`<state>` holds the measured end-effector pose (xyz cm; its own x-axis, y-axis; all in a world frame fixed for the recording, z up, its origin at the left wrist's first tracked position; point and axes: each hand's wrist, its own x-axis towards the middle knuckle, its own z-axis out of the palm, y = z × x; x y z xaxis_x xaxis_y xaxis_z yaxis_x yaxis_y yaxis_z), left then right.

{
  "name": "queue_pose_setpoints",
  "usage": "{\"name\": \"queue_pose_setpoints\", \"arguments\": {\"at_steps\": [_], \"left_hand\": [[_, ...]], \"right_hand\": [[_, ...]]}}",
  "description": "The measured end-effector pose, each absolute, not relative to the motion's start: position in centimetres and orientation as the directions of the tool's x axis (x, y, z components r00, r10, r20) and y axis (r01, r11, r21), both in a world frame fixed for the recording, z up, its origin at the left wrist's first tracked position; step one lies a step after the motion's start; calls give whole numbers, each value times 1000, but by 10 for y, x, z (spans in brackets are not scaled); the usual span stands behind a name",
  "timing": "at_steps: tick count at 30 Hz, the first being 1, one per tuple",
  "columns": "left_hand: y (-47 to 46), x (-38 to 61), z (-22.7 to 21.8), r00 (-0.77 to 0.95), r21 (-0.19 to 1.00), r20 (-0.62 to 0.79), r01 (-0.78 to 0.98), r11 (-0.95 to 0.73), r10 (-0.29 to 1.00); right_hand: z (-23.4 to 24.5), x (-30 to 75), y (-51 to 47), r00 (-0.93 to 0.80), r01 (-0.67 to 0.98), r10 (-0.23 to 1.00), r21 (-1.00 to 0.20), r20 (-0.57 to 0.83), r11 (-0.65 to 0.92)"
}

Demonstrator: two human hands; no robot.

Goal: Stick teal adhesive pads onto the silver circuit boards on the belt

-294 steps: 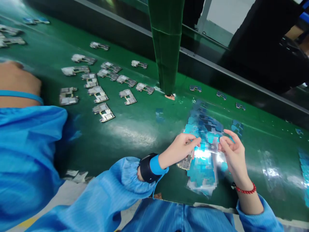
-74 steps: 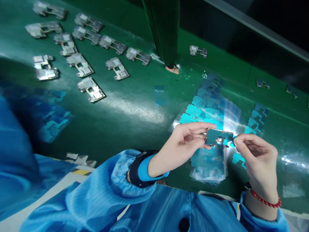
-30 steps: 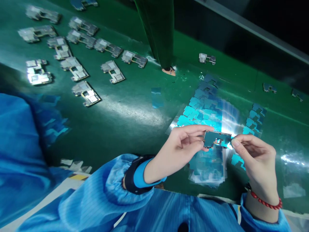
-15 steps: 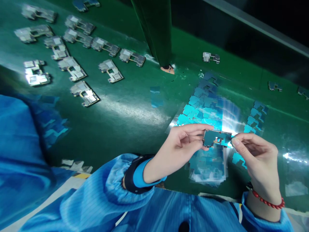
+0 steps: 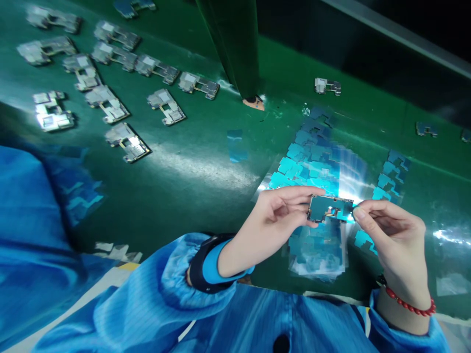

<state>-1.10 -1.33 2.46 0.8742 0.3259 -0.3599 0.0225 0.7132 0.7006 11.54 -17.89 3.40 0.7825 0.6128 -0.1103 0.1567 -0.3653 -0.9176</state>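
Green counter (image 5: 206, 186), strewn with bare boards (image 5: 110, 103) at upper left and blue film sheets (image 5: 316, 162) at right. Small circuit board (image 5: 329, 208) held just above those sheets, pinched end to end between left hand (image 5: 274, 215) and right hand (image 5: 390, 235), fingers (image 5: 298, 192) closed on its edges. Best gripped lightly by the edges only, level, clear of the components.
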Motion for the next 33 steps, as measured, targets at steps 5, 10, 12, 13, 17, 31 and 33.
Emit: {"name": "queue_pose_setpoints", "arguments": {"at_steps": [5,10,12,13,17,31,33], "left_hand": [[-13,-13,24,869,694,-375,34,719,321],[-12,-12,26,857,692,-412,73,718,310],[-12,-12,26,849,692,-432,96,716,303],[-12,-12,26,846,692,-440,106,715,301],[-12,-12,25,844,688,-449,117,716,293],[-12,-13,26,854,712,-423,105,694,305],[-12,-13,26,853,719,-419,103,687,311]], "right_hand": [[33,115,-179,785,168,611,-916,-100,-365],[34,115,-180,786,180,610,-909,-97,-376],[34,115,-181,789,184,607,-905,-96,-383],[34,115,-181,790,184,605,-904,-98,-387],[34,115,-181,794,183,599,-898,-105,-401],[33,116,-181,785,187,611,-902,-101,-390],[32,115,-181,787,195,610,-898,-97,-394]]}}
